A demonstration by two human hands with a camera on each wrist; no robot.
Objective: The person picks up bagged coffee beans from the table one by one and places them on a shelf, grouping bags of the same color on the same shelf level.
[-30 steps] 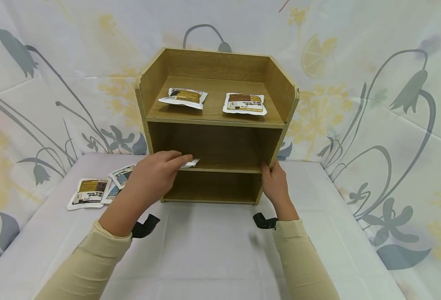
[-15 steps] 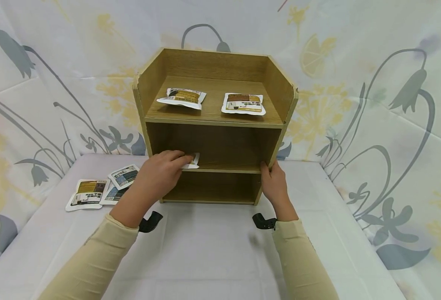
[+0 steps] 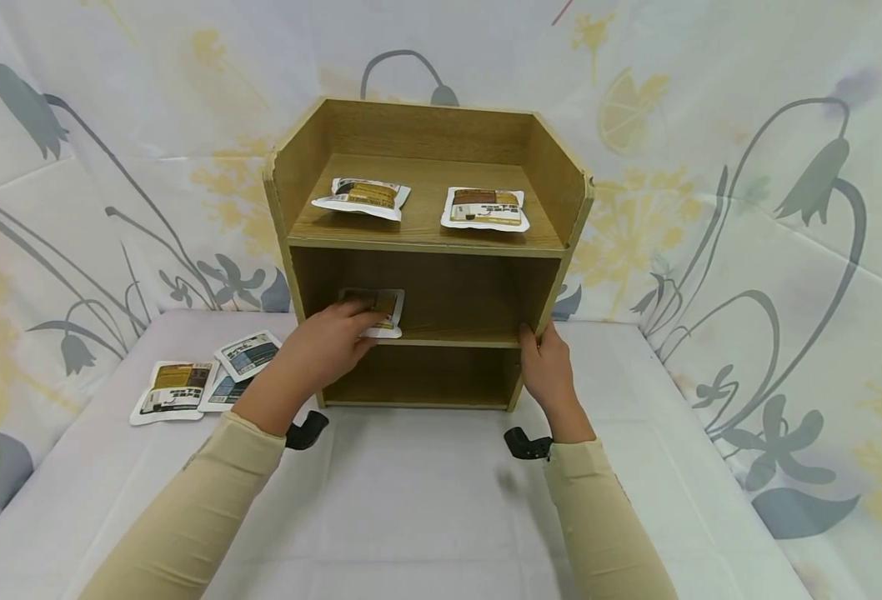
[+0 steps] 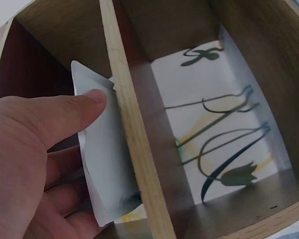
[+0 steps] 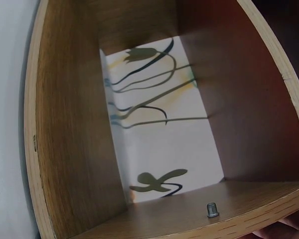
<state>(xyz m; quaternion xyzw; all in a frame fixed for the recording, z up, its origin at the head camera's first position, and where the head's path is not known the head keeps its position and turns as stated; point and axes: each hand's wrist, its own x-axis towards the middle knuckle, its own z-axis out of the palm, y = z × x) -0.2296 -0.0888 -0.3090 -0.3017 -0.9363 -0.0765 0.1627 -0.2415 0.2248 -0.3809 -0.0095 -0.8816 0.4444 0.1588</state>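
Note:
A small wooden shelf unit (image 3: 441, 133) stands at the middle back of the table. My left hand (image 3: 330, 343) reaches to the left part of the middle shelf and pinches a white foil food pouch (image 3: 390, 310). In the left wrist view, the thumb (image 4: 92, 102) presses the pouch's plain white back (image 4: 109, 164) close to the shelf board edge, with the other fingers on its far side. My right hand (image 3: 549, 371) grips the unit's right side panel at middle-shelf height; its fingers (image 5: 291, 226) show at the lower corner of the right wrist view.
Two similar pouches, a left one (image 3: 366, 197) and a right one (image 3: 484, 208), lie on the top shelf. On the table at left are a brown-labelled pouch (image 3: 174, 389) and blue-labelled pouches (image 3: 248, 355). A metal peg (image 5: 212, 210) sticks out inside the bottom compartment.
My left hand has turned and shifted slightly, bringing the pouch further over the middle shelf, so more of its printed face shows. The right hand stays on the side panel.

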